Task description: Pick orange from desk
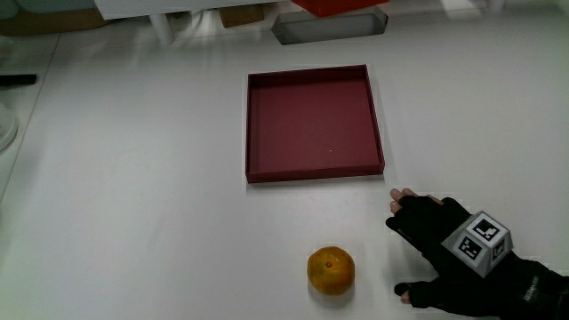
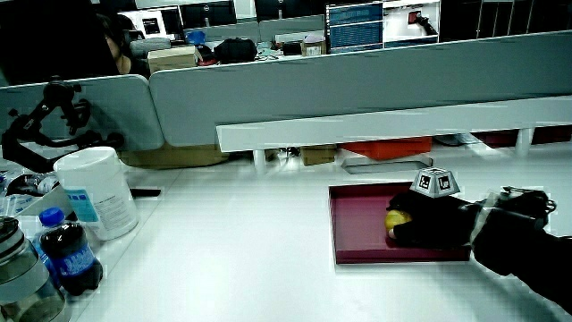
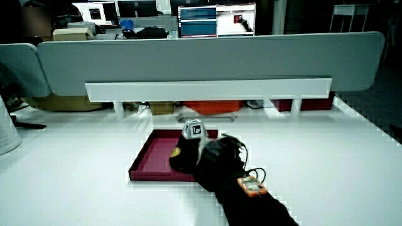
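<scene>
Little writing can be read here. The cube (image 1: 481, 242) on the back of the hand (image 1: 442, 242) carries black-and-white square patterns, not words. A small pale mark on the forearm's sleeve (image 1: 532, 286) may be lettering, but it is too small to make out. In a side view, a white canister (image 2: 95, 191) has a blue-printed label and a dark drink bottle (image 2: 68, 256) has a blue cap and a blue band; neither label is legible.

The orange (image 1: 331, 270) sits on the white table (image 1: 133, 196), nearer to the person than the dark red tray (image 1: 314, 173) and apart from it. The hand lies just beside the orange, with bare table showing between them. Its fingers are spread and relaxed, the thumb pointing toward the fruit, and it holds nothing. Whether the palm rests on the table or hovers just over it cannot be told.

In a side view, the hand (image 2: 435, 224) covers most of the orange (image 2: 394, 217), which shows as a yellow sliver against the tray (image 2: 357, 224). In a side view, the hand (image 3: 188, 154) and forearm hide the fruit altogether, and a small orange-faced device (image 3: 250, 186) sits on the forearm.

A shallow grey tray (image 1: 329, 27) lies farther from the person than the red one. Nothing stands between hand and orange.
</scene>
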A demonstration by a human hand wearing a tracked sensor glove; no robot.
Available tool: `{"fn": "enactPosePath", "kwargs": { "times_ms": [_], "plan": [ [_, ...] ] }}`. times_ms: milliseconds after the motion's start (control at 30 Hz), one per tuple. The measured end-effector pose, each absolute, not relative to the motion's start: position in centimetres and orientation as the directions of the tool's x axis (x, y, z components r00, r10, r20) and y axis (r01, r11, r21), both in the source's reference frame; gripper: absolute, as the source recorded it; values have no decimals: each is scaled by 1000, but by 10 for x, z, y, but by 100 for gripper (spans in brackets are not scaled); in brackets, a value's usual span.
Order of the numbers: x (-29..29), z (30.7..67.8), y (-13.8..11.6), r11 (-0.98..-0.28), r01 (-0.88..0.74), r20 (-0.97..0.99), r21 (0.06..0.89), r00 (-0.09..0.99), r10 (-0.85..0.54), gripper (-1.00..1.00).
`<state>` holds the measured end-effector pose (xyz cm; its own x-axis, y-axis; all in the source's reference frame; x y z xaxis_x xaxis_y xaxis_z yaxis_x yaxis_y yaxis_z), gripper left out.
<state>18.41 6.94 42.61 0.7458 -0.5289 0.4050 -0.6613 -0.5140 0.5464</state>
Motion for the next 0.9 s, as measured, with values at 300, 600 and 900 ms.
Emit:
{"fn": "enactPosePath", "kwargs": {
  "times_ms": [300, 600, 900],
  "plan": [
    [128, 427, 75, -404, -751, 467, 522, 648, -602, 0],
    [102, 440, 81, -333, -775, 489, 537, 608, -625, 0],
    [101, 436, 80, -395, -781, 415, 483, 602, -683, 73]
  ]
}}
